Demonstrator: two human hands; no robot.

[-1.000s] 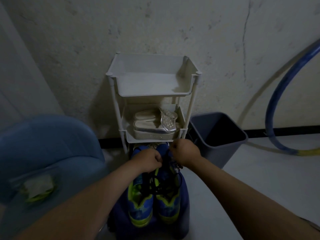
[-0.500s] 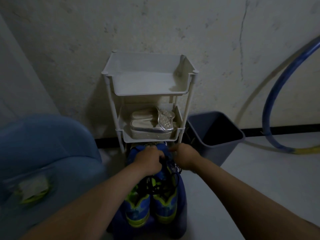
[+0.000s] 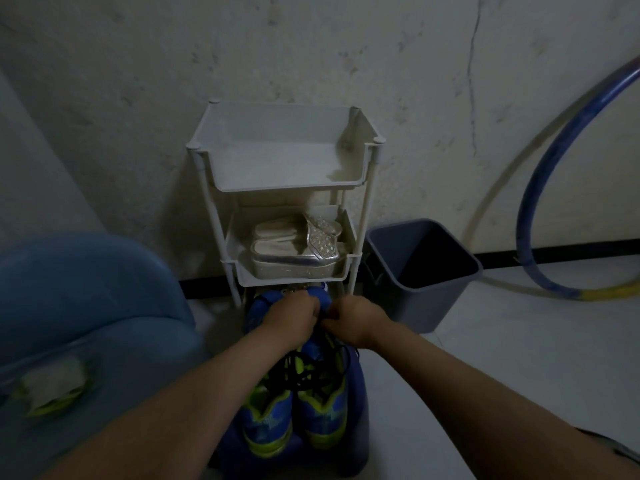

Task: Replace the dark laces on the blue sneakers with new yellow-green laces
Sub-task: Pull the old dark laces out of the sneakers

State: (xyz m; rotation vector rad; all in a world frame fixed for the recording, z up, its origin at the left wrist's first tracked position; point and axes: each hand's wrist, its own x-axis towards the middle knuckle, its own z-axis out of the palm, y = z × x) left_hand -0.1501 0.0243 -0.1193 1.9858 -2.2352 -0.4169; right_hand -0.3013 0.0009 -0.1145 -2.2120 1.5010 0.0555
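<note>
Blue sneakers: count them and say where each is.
2. One blue sneaker lies left, the other beside it on the right, toes nearest the camera, in front of the white rack; the left hand and right hand cover their far ends.

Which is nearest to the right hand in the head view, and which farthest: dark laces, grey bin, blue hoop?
1. dark laces, running up into the grip of the right hand.
2. grey bin, on the floor just to its right.
3. blue hoop, far right, against the wall.
</note>
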